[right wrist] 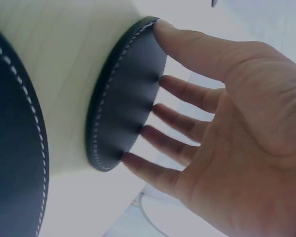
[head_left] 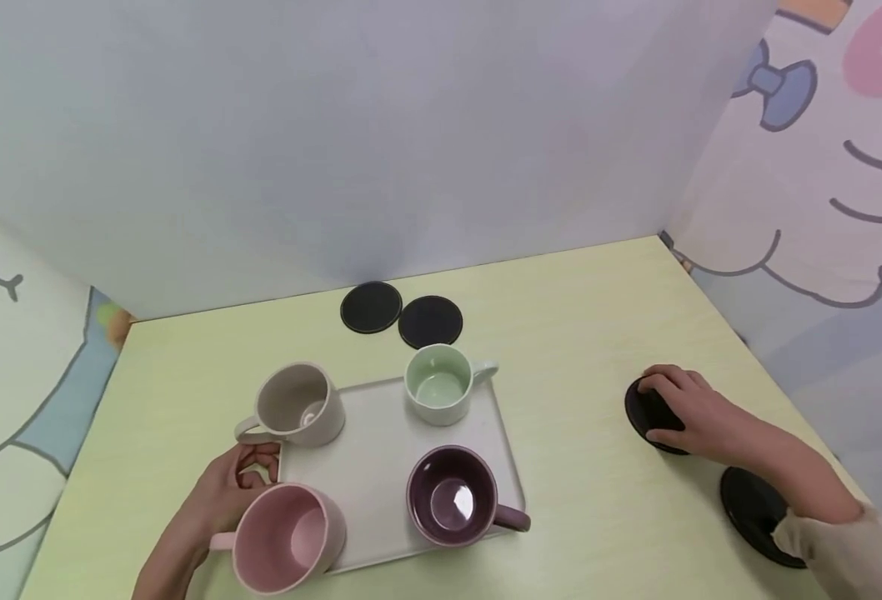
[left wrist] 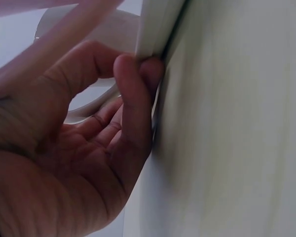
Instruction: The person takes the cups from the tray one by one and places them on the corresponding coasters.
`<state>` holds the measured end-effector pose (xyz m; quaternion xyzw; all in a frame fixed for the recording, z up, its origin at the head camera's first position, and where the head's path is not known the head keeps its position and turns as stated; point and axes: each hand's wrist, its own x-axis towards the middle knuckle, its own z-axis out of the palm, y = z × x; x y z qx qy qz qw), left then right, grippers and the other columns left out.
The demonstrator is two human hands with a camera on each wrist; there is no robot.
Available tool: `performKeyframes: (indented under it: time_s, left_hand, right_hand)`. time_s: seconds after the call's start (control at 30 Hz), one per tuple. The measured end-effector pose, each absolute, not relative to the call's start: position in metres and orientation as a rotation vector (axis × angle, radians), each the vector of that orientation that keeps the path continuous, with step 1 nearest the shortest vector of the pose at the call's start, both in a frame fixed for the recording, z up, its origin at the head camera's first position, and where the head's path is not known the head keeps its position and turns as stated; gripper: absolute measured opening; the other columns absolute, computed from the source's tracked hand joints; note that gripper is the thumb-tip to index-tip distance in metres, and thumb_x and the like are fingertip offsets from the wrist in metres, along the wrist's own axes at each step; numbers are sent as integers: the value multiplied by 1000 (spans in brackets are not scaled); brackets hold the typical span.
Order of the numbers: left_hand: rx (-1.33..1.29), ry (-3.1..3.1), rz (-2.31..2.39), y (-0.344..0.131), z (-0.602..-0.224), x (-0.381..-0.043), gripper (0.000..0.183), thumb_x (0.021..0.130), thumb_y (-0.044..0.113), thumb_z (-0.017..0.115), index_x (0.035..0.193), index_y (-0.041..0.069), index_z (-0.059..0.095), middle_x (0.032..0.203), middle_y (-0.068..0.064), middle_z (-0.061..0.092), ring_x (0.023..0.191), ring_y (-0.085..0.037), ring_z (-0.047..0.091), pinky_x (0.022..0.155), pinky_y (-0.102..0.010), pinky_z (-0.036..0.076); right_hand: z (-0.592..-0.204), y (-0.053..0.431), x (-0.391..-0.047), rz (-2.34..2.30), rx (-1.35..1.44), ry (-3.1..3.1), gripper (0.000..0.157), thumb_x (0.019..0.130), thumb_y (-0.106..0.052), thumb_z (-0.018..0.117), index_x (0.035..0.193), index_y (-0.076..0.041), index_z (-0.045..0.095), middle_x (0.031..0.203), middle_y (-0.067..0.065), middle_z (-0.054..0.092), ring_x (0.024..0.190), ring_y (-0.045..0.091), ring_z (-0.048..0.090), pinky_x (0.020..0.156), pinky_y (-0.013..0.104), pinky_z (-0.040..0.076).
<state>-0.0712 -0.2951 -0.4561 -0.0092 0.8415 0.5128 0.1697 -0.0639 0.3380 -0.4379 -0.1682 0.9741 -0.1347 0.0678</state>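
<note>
My left hand (head_left: 234, 492) is at the left edge of a white tray (head_left: 369, 467), between the beige mug and the pink mug. The left wrist view shows thumb and fingers pinching the tray's rim (left wrist: 155, 29), low over the table. On the tray stand a beige mug (head_left: 306, 406), a mint green cup (head_left: 441, 387), a pink mug (head_left: 291, 537) and a dark purple mug (head_left: 452, 497). Far to the right, my right hand (head_left: 699, 412) is over a round black coaster (right wrist: 126, 98) with white stitching. Its spread, mostly straight fingers touch the coaster's top with their tips.
A second black coaster (head_left: 759, 515) lies nearer, under the right forearm. Two more black coasters, a left one (head_left: 371, 307) and a right one (head_left: 430, 322), lie behind the tray. A plain wall (head_left: 411, 142) backs the table, and printed panels (head_left: 809, 192) stand at the sides.
</note>
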Motion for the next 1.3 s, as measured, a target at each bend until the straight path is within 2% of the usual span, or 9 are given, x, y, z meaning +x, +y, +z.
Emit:
performKeyframes:
  time_s: [0.17, 0.57, 0.77, 1.3]
  left_hand:
    - [-27, 2393, 1435, -298, -458, -71, 54, 83, -8, 72, 133, -6, 53, 98, 2, 66, 68, -7, 61, 67, -23, 48]
    - [-21, 2376, 1424, -306, -464, -66, 56, 84, -7, 72, 135, -5, 51, 98, 4, 66, 68, -8, 62, 67, -23, 48]
    - [-41, 2403, 1372, -311, -461, -63, 55, 85, -4, 75, 136, -4, 52, 98, 6, 67, 70, -8, 62, 68, -23, 49]
    - [-22, 2384, 1412, -311, -458, -59, 55, 83, -8, 71, 135, -3, 51, 96, 8, 67, 68, -8, 62, 67, -23, 49]
  right_hand:
    - [-439, 333, -69, -457, -557, 2920, 53, 86, -18, 85, 130, -4, 58, 142, 22, 49, 125, 44, 52, 96, 59, 51]
    - [-433, 306, -91, -495, -679, 2855, 62, 92, -19, 80, 148, -7, 54, 151, 22, 46, 134, 43, 52, 100, 56, 52]
    - [-433, 291, -105, -490, -760, 2860, 60, 94, -19, 78, 149, -8, 56, 152, 22, 49, 135, 44, 55, 102, 56, 52]
    - [-435, 245, -142, -405, -805, 2825, 62, 95, -24, 77, 151, -8, 54, 154, 22, 48, 139, 41, 52, 106, 54, 51]
